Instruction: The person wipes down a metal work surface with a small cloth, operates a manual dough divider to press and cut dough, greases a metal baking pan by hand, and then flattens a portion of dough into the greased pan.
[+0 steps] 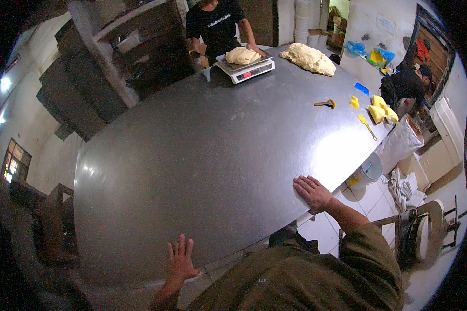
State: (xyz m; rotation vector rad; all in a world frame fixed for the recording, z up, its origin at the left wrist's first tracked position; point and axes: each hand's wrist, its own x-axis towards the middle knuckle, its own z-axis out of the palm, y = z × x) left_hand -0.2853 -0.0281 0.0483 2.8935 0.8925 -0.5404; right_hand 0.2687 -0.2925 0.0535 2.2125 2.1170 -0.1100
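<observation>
1. Counter (192,155): broad, grey and shiny, spanning the view.
2. Large dough mass (310,58): pale, at the counter's far right.
3. White scale (238,77): near the far edge, before a co-worker.
4. Smaller dough piece (240,56): on the scale's tray.
5. Right hand (313,194): open, empty, palm down on the near edge; left hand (181,260): empty, fingers spread, at that edge.

The metal tabletop (181,150) looks smooth and glossy, the wearer's shirt (296,277) matt cloth
</observation>
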